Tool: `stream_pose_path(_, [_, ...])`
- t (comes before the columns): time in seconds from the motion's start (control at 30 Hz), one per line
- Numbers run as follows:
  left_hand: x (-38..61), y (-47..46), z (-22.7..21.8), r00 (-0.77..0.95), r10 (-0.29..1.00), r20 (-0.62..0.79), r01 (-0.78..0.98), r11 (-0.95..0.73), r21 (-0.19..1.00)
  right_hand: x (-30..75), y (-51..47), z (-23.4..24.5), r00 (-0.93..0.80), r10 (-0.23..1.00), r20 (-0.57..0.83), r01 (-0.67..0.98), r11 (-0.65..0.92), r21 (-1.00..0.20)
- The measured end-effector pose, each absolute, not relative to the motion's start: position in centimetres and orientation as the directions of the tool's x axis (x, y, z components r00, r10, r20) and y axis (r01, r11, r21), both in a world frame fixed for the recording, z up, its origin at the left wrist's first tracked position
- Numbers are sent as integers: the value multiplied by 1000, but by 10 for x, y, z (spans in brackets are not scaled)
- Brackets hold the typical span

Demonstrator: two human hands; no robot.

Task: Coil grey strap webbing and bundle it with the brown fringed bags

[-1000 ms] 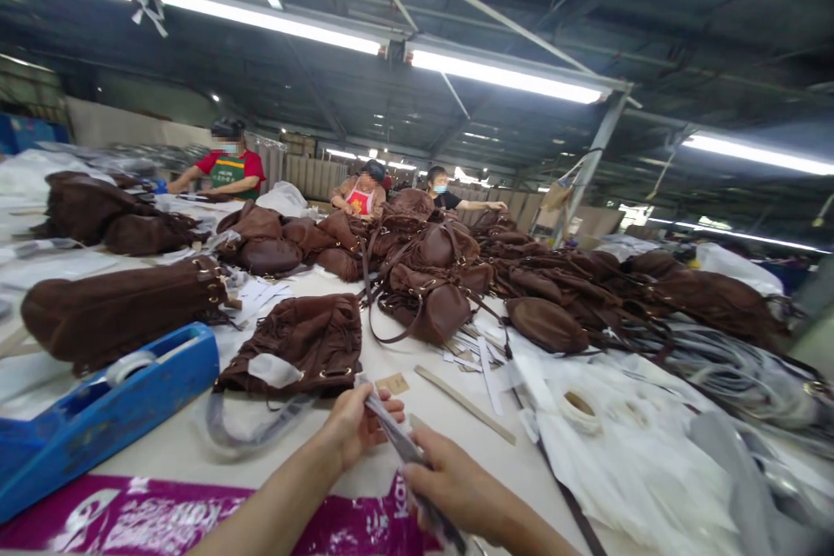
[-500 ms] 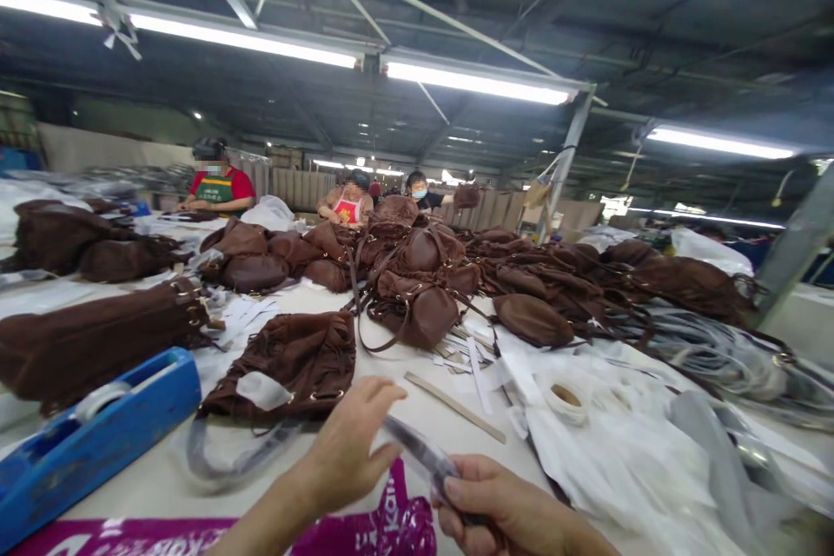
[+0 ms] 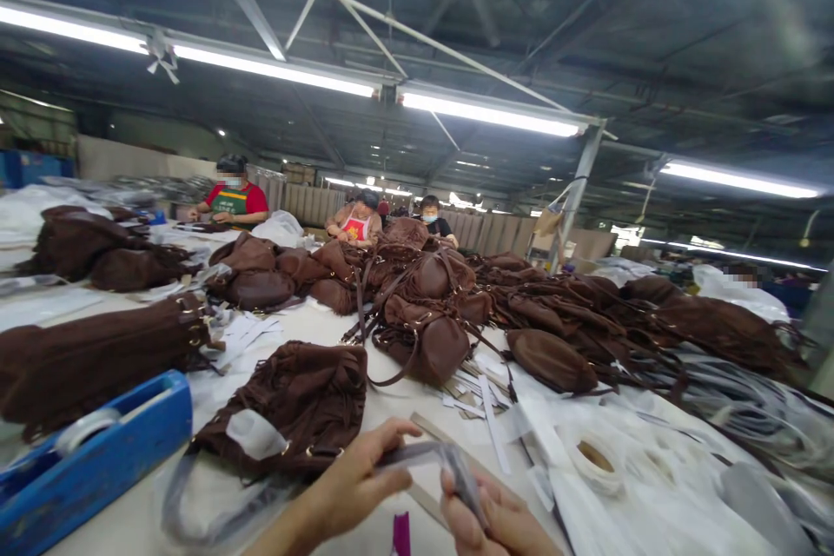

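Observation:
A brown fringed bag (image 3: 306, 395) lies on the table before me, a piece of white wrap on its front. Its strap (image 3: 423, 453), sleeved in clear greyish plastic, loops out at the left and passes behind my left wrist. My left hand (image 3: 355, 478) is loosely round the strap, which runs between thumb and fingers. My right hand (image 3: 495, 512) is closed on a folded length of the strap, thumb on top. A purple printed strip (image 3: 401, 532) shows below, between the hands.
A blue tape dispenser (image 3: 104, 460) stands at the left beside another brown bag (image 3: 97, 356). Brown bags (image 3: 436, 347) are heaped across the middle. To the right lie white sheets (image 3: 625, 504), a tape roll (image 3: 596, 465) and grey plastic-covered straps (image 3: 723, 400). Several co-workers (image 3: 238, 200) work opposite.
My left hand has come to the strap, which now bends upward between both hands. The view has tilted up, and most of the purple packaging has left the frame. A co-worker opposite has lowered an arm.

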State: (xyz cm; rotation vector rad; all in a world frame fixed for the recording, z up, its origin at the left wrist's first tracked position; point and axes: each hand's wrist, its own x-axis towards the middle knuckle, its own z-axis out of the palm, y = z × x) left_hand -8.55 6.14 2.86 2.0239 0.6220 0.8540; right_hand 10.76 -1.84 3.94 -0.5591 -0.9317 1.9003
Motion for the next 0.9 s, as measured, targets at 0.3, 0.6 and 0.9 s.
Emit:
stream_pose_path(0.3, [-70, 82, 15, 472, 725, 501, 145, -624, 768, 73, 46, 50, -77, 981, 180, -473, 123, -873])
stream_pose_path(0.6, [-72, 94, 14, 556, 800, 226, 4, -275, 962, 59, 84, 40, 125, 948, 292, -165, 310, -936])
stream_pose_path(0.9, [-90, 101, 20, 631, 765, 128, -364, 147, 920, 78, 79, 58, -147, 965, 218, -320, 163, -934])
